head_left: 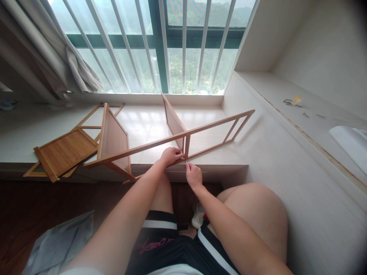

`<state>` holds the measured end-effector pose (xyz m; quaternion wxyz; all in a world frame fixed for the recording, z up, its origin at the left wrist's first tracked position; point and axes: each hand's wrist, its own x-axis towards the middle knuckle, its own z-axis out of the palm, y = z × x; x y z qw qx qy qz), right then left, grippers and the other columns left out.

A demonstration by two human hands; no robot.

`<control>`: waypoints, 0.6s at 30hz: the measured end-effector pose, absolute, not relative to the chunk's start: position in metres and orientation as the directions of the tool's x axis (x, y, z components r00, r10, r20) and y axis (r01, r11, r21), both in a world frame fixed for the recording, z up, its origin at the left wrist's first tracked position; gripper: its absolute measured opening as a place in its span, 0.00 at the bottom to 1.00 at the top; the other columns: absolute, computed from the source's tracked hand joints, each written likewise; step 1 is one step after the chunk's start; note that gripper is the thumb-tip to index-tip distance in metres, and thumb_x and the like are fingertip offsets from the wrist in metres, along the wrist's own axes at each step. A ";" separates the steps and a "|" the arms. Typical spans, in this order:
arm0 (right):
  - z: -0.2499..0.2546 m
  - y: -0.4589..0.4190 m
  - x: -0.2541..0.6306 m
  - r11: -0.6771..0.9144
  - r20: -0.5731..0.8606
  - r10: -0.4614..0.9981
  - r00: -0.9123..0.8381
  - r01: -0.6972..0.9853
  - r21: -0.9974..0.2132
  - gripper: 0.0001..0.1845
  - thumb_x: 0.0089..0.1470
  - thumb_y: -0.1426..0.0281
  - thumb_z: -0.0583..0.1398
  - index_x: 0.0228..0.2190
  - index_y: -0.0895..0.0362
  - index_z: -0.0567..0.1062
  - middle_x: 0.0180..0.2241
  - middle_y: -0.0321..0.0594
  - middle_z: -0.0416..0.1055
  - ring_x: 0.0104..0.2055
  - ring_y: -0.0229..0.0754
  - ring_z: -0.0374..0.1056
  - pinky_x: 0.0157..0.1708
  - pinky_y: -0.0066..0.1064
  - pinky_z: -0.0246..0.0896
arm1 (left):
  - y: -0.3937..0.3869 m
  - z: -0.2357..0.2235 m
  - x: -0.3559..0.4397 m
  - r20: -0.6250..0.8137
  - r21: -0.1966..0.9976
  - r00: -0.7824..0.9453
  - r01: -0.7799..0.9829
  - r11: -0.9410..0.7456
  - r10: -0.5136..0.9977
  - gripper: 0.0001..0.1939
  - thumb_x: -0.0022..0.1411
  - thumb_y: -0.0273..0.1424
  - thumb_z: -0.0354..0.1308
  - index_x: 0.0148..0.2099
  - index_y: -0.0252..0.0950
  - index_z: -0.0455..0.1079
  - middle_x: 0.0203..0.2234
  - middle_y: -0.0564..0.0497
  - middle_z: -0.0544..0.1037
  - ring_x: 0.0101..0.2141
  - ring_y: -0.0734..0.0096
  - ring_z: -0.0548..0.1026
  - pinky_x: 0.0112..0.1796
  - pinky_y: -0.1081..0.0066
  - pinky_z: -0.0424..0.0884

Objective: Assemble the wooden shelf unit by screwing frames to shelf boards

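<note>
A partly built bamboo shelf frame (200,128) lies on its side on the pale window ledge (149,126), with two upright panels (113,139) fixed between its rails. My left hand (171,156) is closed around the long front rail beside a short post. My right hand (193,176) is just below it, fingers pinched on a small thin metal tool (186,163) that points up at the joint of rail and post. I sit facing the ledge with my knees below it.
A loose bamboo shelf board (65,151) and another side frame (94,118) lie on the ledge to the left. A curtain (69,61) hangs by the barred window. Small screws and a yellow item (296,101) rest on the right sill. A grey plastic bag (63,240) lies on the floor.
</note>
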<state>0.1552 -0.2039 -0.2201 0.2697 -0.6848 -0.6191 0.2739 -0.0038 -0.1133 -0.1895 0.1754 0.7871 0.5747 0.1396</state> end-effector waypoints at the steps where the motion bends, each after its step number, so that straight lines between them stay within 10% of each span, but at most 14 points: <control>1: -0.220 -0.204 0.155 -0.090 -0.045 0.996 0.082 0.699 -0.710 0.22 0.63 0.60 0.48 0.32 0.56 0.78 0.24 0.43 0.74 0.27 0.42 0.69 0.30 0.28 0.54 | -0.113 -0.190 -0.004 0.021 0.435 0.302 0.855 -0.281 0.953 0.26 0.56 0.53 0.49 0.24 0.37 0.74 0.20 0.49 0.74 0.23 0.72 0.64 0.26 0.69 0.50; 12: -0.223 -0.201 0.154 -0.095 -0.022 0.994 0.111 0.709 -0.699 0.20 0.61 0.61 0.50 0.30 0.55 0.78 0.28 0.46 0.76 0.31 0.44 0.70 0.31 0.29 0.54 | -0.112 -0.191 -0.005 0.023 0.462 0.306 0.841 -0.281 0.952 0.26 0.55 0.53 0.49 0.24 0.37 0.73 0.19 0.49 0.72 0.22 0.72 0.62 0.26 0.69 0.49; 18: -0.229 -0.200 0.151 -0.169 -0.138 0.985 0.106 0.396 -0.903 0.21 0.59 0.58 0.52 0.25 0.57 0.76 0.12 0.37 0.66 0.19 0.40 0.64 0.25 0.28 0.55 | -0.112 -0.193 -0.006 0.032 0.458 0.319 0.837 -0.298 0.947 0.26 0.56 0.53 0.48 0.24 0.37 0.73 0.19 0.49 0.73 0.22 0.72 0.62 0.26 0.69 0.48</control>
